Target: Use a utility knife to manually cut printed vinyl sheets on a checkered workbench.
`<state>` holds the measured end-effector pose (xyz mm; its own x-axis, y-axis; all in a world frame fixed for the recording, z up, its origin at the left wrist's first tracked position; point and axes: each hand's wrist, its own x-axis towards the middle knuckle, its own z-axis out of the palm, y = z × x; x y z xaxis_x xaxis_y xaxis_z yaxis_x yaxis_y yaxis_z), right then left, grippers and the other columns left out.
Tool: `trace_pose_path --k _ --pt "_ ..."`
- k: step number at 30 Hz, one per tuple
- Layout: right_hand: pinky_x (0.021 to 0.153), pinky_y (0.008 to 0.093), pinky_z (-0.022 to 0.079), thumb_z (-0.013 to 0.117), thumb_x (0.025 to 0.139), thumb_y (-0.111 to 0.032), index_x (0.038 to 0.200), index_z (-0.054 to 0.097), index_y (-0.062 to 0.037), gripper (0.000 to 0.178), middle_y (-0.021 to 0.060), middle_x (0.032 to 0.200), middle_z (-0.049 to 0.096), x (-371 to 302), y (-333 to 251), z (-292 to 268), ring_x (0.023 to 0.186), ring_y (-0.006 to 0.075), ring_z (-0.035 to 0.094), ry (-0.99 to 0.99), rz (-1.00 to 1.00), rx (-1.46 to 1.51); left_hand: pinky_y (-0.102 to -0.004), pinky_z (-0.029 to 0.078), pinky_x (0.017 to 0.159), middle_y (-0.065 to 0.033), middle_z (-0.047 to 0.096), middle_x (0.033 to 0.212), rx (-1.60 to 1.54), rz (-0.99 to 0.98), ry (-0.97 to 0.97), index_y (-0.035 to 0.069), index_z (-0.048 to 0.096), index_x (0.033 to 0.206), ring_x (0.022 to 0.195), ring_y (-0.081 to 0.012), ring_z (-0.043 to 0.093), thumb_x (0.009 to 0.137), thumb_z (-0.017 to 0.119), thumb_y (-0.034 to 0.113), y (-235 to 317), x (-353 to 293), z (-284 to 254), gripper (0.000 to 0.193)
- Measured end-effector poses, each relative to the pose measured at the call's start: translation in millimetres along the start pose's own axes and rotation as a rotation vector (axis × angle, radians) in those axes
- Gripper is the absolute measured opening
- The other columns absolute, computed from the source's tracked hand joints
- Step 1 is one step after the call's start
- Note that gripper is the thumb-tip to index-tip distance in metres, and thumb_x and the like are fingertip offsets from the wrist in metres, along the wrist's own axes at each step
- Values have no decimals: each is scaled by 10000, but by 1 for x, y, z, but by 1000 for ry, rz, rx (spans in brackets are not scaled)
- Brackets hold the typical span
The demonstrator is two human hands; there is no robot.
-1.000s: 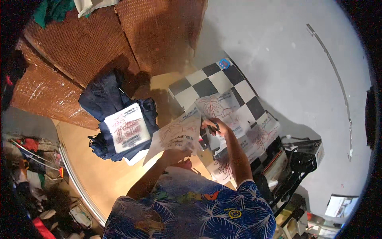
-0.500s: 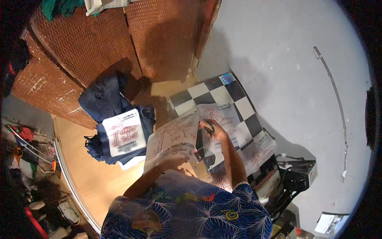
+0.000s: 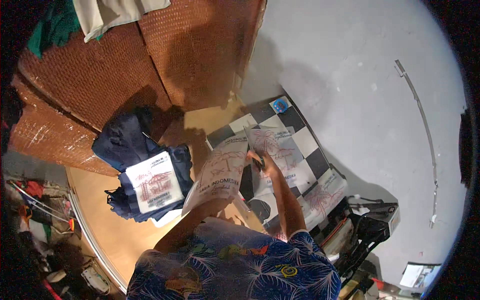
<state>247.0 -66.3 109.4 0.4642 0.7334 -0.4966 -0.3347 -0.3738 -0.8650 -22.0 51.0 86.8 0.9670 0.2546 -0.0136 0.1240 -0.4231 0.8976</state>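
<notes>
While brown woven panels [image 3: 90,80] close off the upper left and a grey wall [image 3: 380,100] the right, the work sits between, on a table with a black-and-white checked top [image 3: 316,164]. Small blue device [image 3: 280,105] near the far corner of the checks; black metal apparatus [image 3: 372,230] at the right end, close to the right forearm. To the left, a pile of navy cloth [image 3: 122,142] with a stack of white printed sheets [image 3: 155,185] on top, just beside the raised work. Pale cloth [image 3: 112,15] and green cloth [image 3: 55,27] hang above the panels. Translucent film [image 3: 275,157], printed with red palms and dark lettering, lies over the checks beyond and right of the right hand [image 3: 265,166], which is closed round dark-handled scissors [image 3: 261,161]. Left of that hand a lifted printed piece [image 3: 220,167] stands tilted, its lower edge at the left hand [image 3: 224,204], clamped on it (finger detail is poor here, the forearm and film covering much). The scissors lie between piece and film.
</notes>
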Motion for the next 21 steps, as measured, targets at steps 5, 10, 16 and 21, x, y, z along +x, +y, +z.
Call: trace_pose_path --k 5,10,16,21 --pt "417 248 347 672 852 -407 993 621 -70 369 10 806 612 16 12 7 525 100 507 57 -124 113 -430 448 863 -190 605 1029 -37 6 -175 51 594 1141 1016 -331 577 790 591 462 -62 5 25 541" --pt "360 279 342 673 856 -387 950 611 -45 360 16 680 558 42 43 8 455 120 481 106 -6 546 -461 433 889 -206 595 1028 -242 -261 -375 46 596 1117 1048 -365 564 742 619 463 -103 0 53 561" --pt "339 261 334 668 863 -365 882 605 -71 301 8 639 554 62 57 10 406 113 453 61 -105 335 -582 293 1004 -234 538 1155 343 338 -188 52 602 1037 1197 -463 413 648 633 557 -60 2 22 639" --pt "347 262 331 671 862 -392 843 613 -86 312 -15 585 502 67 60 9 400 107 441 88 -195 452 -493 439 889 -218 535 1173 407 306 99 45 480 1292 1098 -387 509 866 596 372 -11 12 -8 550"
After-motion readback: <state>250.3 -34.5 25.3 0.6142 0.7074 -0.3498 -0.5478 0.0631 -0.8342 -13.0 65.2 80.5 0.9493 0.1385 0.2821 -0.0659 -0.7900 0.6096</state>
